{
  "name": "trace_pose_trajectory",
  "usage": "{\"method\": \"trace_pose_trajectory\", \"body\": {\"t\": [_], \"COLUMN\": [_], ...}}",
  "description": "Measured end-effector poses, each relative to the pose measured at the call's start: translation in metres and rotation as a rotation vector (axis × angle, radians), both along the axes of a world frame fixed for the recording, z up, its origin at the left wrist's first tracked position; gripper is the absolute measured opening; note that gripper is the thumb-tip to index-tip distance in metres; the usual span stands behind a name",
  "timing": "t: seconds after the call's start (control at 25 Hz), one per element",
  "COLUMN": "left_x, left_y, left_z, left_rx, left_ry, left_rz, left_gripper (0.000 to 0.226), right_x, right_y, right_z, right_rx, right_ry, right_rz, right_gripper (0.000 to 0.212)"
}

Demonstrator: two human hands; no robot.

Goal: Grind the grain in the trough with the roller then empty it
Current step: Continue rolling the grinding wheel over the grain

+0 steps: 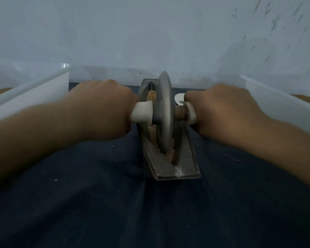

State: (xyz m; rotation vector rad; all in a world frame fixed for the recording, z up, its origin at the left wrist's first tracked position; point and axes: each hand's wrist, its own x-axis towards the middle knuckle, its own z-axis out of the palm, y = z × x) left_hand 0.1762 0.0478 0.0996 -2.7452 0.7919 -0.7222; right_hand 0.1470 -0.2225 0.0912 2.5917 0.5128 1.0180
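Dark cloth (97,203) covers the table and bears the grey trough (170,169), which runs from 6 to 12 o'clock at centre. Its roller (166,111) stands upright in the groove amid tan grain (152,133). At 9 o'clock the left hand (100,108), and at 3 o'clock the right hand (222,108), each wrap their fingers round 1 axle handle. White bin (34,93) at 10 o'clock; second bin (276,97) at 2 o'clock.

roller (166,111) in trough (170,169), grain (151,135) beneath, tubs left (30,93) and right (279,102)
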Motion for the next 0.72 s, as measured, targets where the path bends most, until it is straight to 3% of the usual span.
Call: {"method": "trace_pose_trajectory", "body": {"t": [0.08, 0.24, 0.32, 0.4, 0.48, 0.56, 0.64, 0.72], "left_x": [0.007, 0.058, 0.072, 0.060, 0.035, 0.001, -0.006, 0.003], "left_y": [-0.002, -0.040, -0.051, -0.047, -0.025, -0.002, 0.005, -0.003], "left_z": [0.001, 0.010, 0.024, 0.020, 0.003, -0.003, -0.003, -0.003], "left_rx": [0.013, 0.077, 0.079, 0.086, 0.056, 0.012, 0.005, 0.061], "left_ry": [-0.017, -0.042, -0.020, -0.024, -0.026, -0.084, -0.177, -0.195], "left_rz": [-0.016, 0.266, 0.314, 0.288, 0.206, 0.087, 0.015, 0.087], "left_gripper": [0.013, 0.016, 0.017, 0.018, 0.014, 0.012, 0.014, 0.012], "right_x": [0.006, 0.075, 0.094, 0.078, 0.044, 0.000, -0.018, -0.007], "right_y": [-0.002, 0.017, 0.024, 0.023, 0.009, 0.001, -0.006, -0.002], "right_z": [-0.003, -0.006, -0.003, -0.003, -0.008, -0.005, -0.002, -0.007], "right_rx": [0.012, 0.256, 0.322, 0.262, 0.157, 0.076, 0.100, 0.134], "right_ry": [0.016, 0.249, 0.312, 0.304, 0.130, -0.059, -0.044, 0.071], "right_rz": [-0.018, -0.189, -0.225, -0.207, -0.112, -0.018, 0.077, -0.025], "right_gripper": [0.030, 0.006, 0.006, 0.010, 0.020, 0.017, 0.011, 0.019]}}
